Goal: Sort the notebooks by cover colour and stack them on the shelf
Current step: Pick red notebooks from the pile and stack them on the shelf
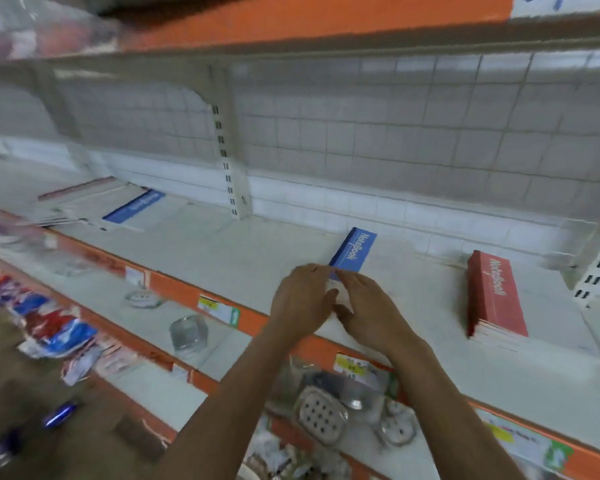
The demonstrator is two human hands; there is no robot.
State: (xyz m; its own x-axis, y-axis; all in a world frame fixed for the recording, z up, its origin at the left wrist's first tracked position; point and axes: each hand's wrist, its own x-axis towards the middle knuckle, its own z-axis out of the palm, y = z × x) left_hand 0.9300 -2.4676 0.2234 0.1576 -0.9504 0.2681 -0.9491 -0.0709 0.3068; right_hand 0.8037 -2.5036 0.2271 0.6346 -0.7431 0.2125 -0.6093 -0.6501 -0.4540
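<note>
Roughly halfway: the red stack (496,296) sits done, left hand (302,299) and right hand (368,306) lie seemingly flat-fingered on the blue stack (354,251), a mixed pile (118,206) waits.

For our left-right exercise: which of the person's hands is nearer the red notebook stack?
Right. The right hand is left of the red notebook stack, apart from it; the left hand sits farther left.
</note>
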